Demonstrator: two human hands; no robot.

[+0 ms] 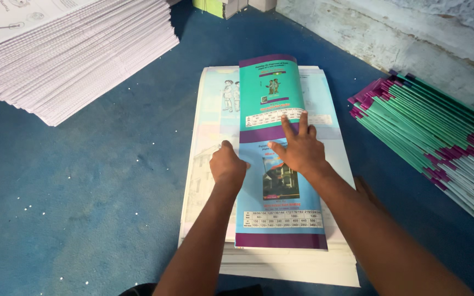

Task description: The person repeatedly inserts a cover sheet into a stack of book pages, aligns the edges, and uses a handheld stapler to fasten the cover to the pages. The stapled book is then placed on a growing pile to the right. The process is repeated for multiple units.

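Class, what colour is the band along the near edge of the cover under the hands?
Purple band, head view.

Both bare forearms enter from about 6 o'clock and run up toward 12, converging near the middle of the view; the left hand (227, 164) is curled into a loose fist, knuckles up, thumb pointing toward 3 o'clock; the right hand (298, 148) lies just beside it at its 2 o'clock, palm down and flat, fingers (288, 125) stretched straight toward 12, thumb splayed toward 9; the right forearm slants in from 4 o'clock, the left from 7.
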